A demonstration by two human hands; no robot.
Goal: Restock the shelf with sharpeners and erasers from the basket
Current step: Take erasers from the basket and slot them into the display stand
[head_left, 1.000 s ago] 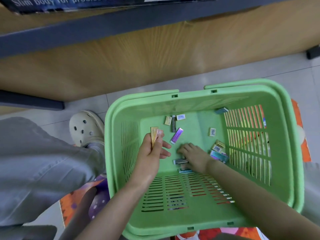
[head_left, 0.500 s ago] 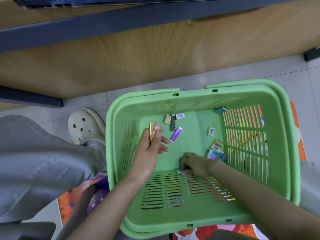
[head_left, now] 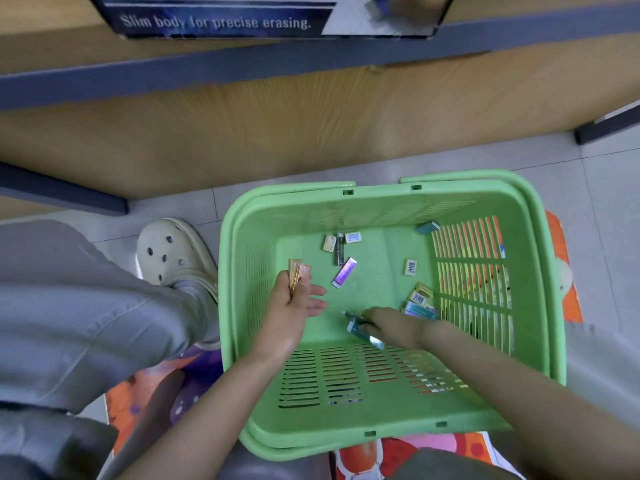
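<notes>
Looming over the green basket, a grey shelf edge and a display box are seen; a beige clog is set by its left wall. Slim gold packs are pinched in the left hand; teal packs low in the basket are gripped by the right hand.

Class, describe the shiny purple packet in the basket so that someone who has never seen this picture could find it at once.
Look into the green basket on the floor, just beyond the left hand that holds gold packets. There the slim purple packet lies slantwise, close by the lower end of a dark narrow packet. It is the only shiny purple item; its neighbours are cream, dark or teal.
</notes>
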